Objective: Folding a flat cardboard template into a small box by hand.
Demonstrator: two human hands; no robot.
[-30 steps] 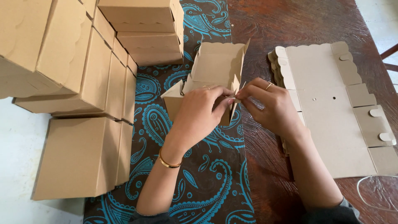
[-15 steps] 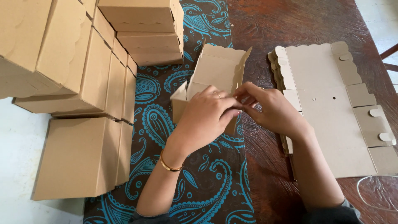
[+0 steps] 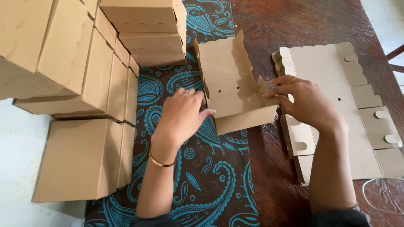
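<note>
So you're mid-fold on the half-built box (image 3: 235, 90), sitting at center frame on the blue paisley cloth (image 3: 202, 176). Your left hand (image 3: 182, 117) is loosely spread, fingers resting against the box's left edge, while your right hand (image 3: 305, 101) pinches the side flap on the right. Looks like the walls are going up, so I'd guess locking that flap in needs a steady brace from the left. Flat blanks (image 3: 336, 113) wait at right on the table (image 3: 294, 21), finished boxes (image 3: 75, 84) stacked at left.

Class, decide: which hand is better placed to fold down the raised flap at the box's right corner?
Probably the right hand: its fingertips already pinch that flap of the half-folded cardboard box, while the left hand steadies the opposite wall.
</note>
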